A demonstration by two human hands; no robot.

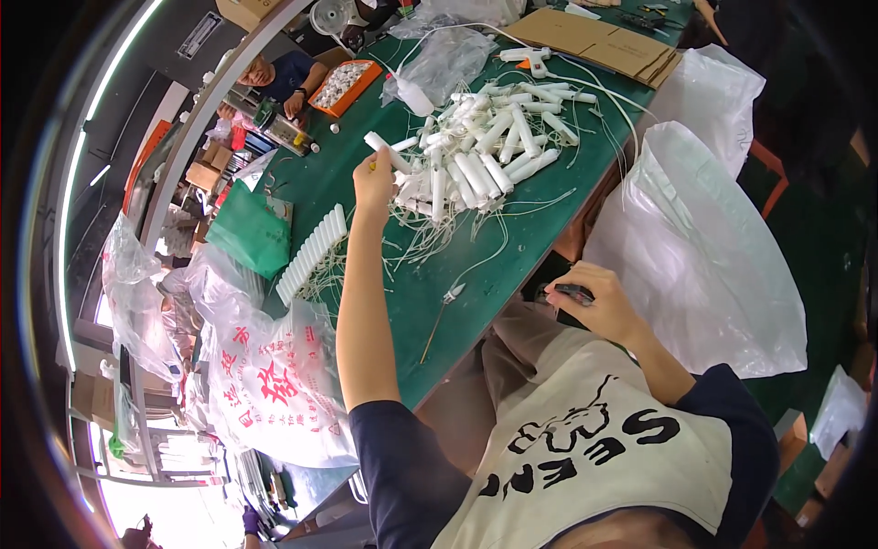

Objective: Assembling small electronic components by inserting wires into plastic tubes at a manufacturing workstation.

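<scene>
My left hand (pixel 372 183) is stretched out to the left edge of a heap of white tubes (pixel 480 174) with thin white wires. Its fingers are closed on one white tube (pixel 388 152), which lies slantwise at the side of the heap. Close to my body, beyond the table's near edge, my right hand (pixel 590 297) is curled round a small dark tool (pixel 574 293); most of it is hidden in the palm. Left of my forearm lies a neat row of white tubes (pixel 313 253), wires trailing from them.
A white glue gun (pixel 528 57) with a cord lies behind the heap, beside a white squeeze bottle (pixel 412 95). An orange tray (pixel 345 87) of small white parts stands near a co-worker (pixel 274 78). Large clear plastic bags (pixel 700 247) are at the right. A thin rod (pixel 435 328) lies in front.
</scene>
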